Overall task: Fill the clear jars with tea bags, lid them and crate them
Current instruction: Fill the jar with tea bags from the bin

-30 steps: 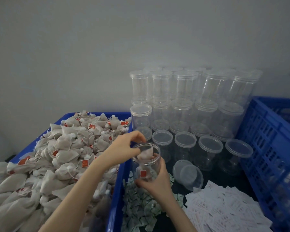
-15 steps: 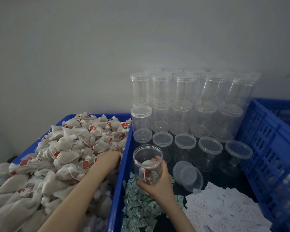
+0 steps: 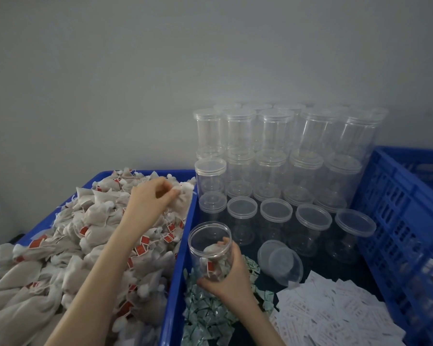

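A heaped pile of white mesh tea bags (image 3: 68,245) in a blue plastic bin (image 3: 175,283) is being reached over by the left hand (image 3: 150,196), whose fingertips are pinching one white tea bag (image 3: 183,196). An open clear plastic jar (image 3: 210,250), apparently holding a few bags, is being gripped by the right hand (image 3: 231,278), fingers curled round it.

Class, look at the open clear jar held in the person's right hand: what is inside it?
Inside the open clear plastic jar, gripped by the right hand, lie a few white tea bags, one with a red tag. The fingers cover its lower side.
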Available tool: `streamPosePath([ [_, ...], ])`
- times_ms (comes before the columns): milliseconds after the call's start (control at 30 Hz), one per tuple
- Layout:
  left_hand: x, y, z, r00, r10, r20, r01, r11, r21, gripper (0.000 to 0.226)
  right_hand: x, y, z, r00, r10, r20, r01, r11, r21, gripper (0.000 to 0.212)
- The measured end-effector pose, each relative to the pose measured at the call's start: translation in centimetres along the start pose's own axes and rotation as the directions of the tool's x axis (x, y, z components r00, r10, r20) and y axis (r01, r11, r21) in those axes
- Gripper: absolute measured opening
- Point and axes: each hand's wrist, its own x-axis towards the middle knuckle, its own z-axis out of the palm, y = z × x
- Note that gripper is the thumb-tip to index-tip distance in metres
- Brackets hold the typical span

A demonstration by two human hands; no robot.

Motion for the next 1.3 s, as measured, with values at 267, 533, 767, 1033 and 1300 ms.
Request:
streamPosePath([
  [267,-1.5,3.8,1.3,0.972,0.125,0.197,-0.08,0.971,-0.225,0.008,-0.1,0.2,0.5,0.999,-0.037,-0.035,0.037,0.999,0.022,0.079],
  [533,-0.9,1.0,3.7,0.926,0.124,0.356,-0.146,0.989,0.036,0.015,-0.1,0.5,-0.2,0.992,-0.057,-0.111,0.057,0.998,-0.01,0.084],
  [767,1.0,-6.0,7.8,0.865,-0.251,0.434,-0.084,0.781,0.619,0.022,-0.2,0.5,-0.3,0.993,-0.043,-0.109,0.046,0.999,0.029,0.084],
  [1033,1.0,-7.8,10.0,0.896,-0.195,0.399,-0.135,0.736,0.663,0.02,-0.1,0.9,-0.3,0.992,-0.066,-0.108,0.069,0.997,0.025,0.086],
  [1300,0.6,-8.2,10.1,0.923,-0.198,0.33,-0.055,0.781,0.622,0.015,0.0,1.3,-0.5,0.991,-0.071,-0.115,0.071,0.997,0.0,0.088],
])
